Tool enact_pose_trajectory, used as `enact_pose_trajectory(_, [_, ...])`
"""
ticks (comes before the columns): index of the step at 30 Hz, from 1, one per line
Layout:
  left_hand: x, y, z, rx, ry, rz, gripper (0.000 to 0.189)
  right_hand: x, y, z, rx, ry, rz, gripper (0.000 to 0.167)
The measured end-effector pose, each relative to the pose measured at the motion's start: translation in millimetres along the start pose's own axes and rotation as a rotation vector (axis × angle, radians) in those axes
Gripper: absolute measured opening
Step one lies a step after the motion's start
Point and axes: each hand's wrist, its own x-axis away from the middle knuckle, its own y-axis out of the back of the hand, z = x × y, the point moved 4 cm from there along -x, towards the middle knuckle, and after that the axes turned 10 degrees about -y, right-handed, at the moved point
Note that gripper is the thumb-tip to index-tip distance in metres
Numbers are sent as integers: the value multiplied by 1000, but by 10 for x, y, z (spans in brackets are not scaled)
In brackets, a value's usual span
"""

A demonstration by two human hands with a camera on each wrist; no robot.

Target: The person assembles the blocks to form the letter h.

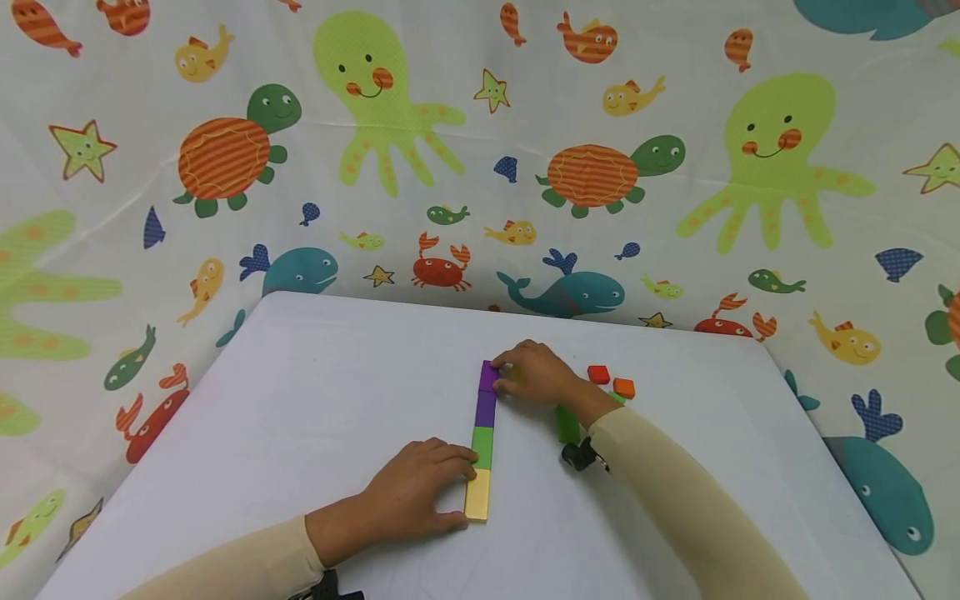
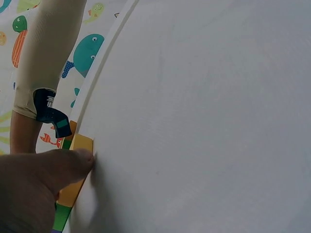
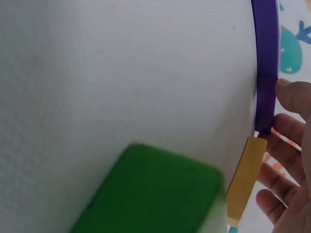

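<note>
Four-sided blocks stand end to end in a line: a yellow block (image 1: 477, 500) nearest, then a green block (image 1: 482, 448), a purple block (image 1: 486, 410) and another purple block (image 1: 488, 377) farthest. My left hand (image 1: 412, 487) lies along the left side, thumb at the near corner of the yellow block and fingertips by the green one. From the right, my right hand (image 1: 540, 375) touches the far purple block with thumb and index fingertip. A second yellow block (image 3: 247, 179) sits beside its other fingers, mostly covered in the head view.
Under my right forearm lies a green block (image 1: 567, 425), partly hidden. A red block (image 1: 598, 375) and an orange block (image 1: 624, 388) are beyond that wrist. The white table (image 1: 337, 375) ends at a curtain (image 1: 450, 167) printed with sea animals.
</note>
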Motion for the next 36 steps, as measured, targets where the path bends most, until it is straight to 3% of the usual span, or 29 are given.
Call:
enact_pose_trajectory(24, [-11, -19, -15, -2, -8, -5, 46, 17, -27, -7, 35, 16, 2, 45])
enact_pose_trajectory(36, [-6, -9, -10, -8, -2, -1, 46, 191, 94, -41, 17, -19, -28, 42])
